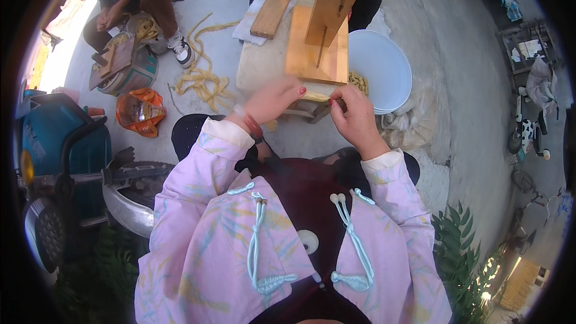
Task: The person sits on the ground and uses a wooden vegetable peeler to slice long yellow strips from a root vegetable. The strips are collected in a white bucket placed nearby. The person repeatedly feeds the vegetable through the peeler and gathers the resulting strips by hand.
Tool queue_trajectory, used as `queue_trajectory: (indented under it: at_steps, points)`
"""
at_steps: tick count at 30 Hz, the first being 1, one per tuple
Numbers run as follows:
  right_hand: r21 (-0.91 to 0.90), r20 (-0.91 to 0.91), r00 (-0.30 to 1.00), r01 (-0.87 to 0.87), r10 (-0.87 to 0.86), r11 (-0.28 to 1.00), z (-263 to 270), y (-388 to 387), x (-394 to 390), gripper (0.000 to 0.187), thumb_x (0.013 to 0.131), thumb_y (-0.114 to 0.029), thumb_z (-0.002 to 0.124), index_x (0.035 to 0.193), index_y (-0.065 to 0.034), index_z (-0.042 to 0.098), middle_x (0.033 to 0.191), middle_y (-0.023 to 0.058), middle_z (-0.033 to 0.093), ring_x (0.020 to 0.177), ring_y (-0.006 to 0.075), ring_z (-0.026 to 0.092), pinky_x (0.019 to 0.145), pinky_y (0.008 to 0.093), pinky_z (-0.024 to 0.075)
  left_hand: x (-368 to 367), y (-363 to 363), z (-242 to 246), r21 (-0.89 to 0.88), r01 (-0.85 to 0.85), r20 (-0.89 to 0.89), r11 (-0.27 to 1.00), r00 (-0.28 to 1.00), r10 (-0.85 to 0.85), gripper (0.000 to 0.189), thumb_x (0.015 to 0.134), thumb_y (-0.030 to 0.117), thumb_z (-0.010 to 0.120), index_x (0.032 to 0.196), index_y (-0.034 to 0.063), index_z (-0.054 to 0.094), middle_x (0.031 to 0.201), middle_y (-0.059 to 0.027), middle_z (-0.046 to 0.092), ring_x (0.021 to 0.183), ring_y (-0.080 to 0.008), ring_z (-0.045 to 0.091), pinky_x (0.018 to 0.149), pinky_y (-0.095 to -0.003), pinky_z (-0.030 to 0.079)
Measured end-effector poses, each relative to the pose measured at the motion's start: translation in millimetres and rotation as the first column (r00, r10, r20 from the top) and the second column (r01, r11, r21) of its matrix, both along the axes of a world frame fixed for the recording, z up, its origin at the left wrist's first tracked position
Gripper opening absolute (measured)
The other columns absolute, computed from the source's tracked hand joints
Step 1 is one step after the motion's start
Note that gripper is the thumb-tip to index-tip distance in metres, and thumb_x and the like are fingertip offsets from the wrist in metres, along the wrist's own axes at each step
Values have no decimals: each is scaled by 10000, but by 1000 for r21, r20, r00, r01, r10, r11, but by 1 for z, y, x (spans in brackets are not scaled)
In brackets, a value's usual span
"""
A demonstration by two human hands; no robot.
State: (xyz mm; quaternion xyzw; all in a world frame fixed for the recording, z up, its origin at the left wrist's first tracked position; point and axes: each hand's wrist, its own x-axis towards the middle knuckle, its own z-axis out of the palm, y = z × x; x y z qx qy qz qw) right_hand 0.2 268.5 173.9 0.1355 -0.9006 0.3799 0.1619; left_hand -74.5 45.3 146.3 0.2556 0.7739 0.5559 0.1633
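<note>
A short yellowish strip (316,96) stretches between my two hands, just off the near edge of a low bench (258,65). My left hand (275,95), slightly blurred, has its thumb and fingers at the strip's left end. At the other end, my right hand (353,114) pinches it between thumb and forefinger. Beyond them lies a wooden board (297,60) with an upright wooden block (330,11) and a thin rod (322,47) slanting beside the block. A white bucket (387,69) to the right holds yellowish pieces (358,82).
Another wooden stand (270,15) rests on white cloth (247,27), near a person in red sleeves. Long yellowish strips (204,81) lie on the floor. An orange bag (140,112) and a teal vehicle (67,144) are at left; plastic bags (411,121) lie right of the bench.
</note>
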Motion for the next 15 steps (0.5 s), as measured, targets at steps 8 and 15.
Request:
queue_trajectory:
  at_steps: [8,15]
  points:
    - [51,-88,989,125,-120,991,-16,4,-89,66,875,-44,618,932,-45,585,897,133,613,761,309,626,681,391,510,-75,39,7,-109,-389,-159,915,915,370,254,938,246,653,914,-6,671,786,-141,687,718,-210,631,685,-329,489]
    - [322,-332,940,195,-82,927,7,39,-54,161,822,-76,671,972,-65,613,894,112,633,843,331,628,732,428,491,-23,19,0,-41,-186,-100,982,978,181,156,962,163,640,923,12,636,760,-24,657,667,-89,566,601,-257,445]
